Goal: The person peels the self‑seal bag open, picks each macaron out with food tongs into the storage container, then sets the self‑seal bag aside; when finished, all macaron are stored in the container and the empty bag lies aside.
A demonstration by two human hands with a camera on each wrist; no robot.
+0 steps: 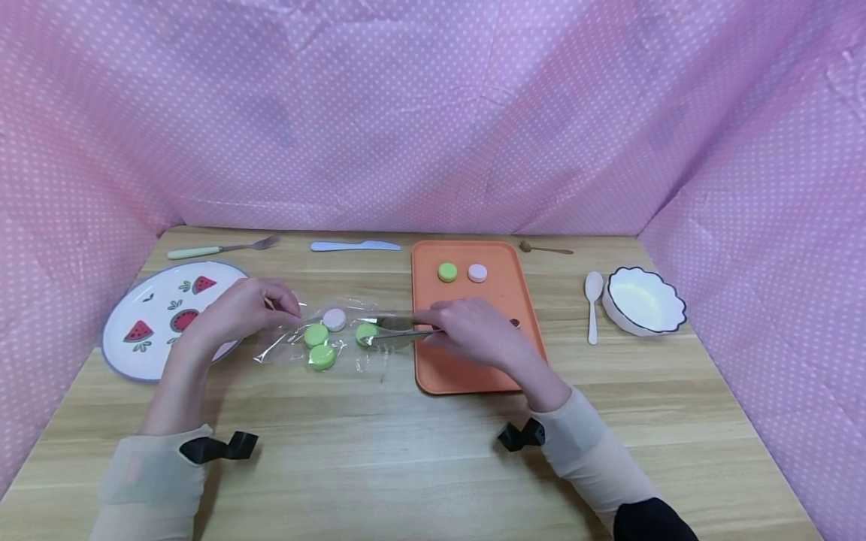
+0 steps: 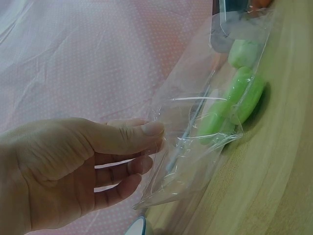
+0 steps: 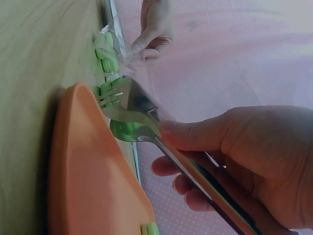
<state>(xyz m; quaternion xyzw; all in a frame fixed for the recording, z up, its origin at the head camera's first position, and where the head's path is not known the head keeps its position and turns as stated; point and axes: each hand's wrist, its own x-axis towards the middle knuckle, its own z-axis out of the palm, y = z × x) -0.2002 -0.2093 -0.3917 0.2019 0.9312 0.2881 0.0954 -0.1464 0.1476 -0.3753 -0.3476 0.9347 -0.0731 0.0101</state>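
Observation:
My left hand (image 1: 246, 312) pinches the closed-looking left end of a clear plastic bag (image 2: 178, 122) between thumb and fingers. Inside the bag lie two green macarons (image 1: 322, 356) and a pale pink macaron (image 1: 334, 319). In my right hand (image 1: 473, 330) I grip metal serving tongs (image 3: 188, 171), one arm ending in fork tines, the other in a spoon shape. Their tips reach left into the bag's right end, at another green macaron (image 1: 367, 333). In the right wrist view, green shows behind the tines and along the spoon end.
Under my right hand lies an orange tray (image 1: 440, 372) with a green macaron (image 1: 447, 272), a pink one (image 1: 477, 273) and a partly hidden brown piece (image 1: 516, 323). Around stand a watermelon plate (image 1: 152, 330), fork (image 1: 223, 249), knife (image 1: 355, 246), small brown spoon (image 1: 546, 249), white spoon (image 1: 593, 308) and scalloped bowl (image 1: 644, 302).

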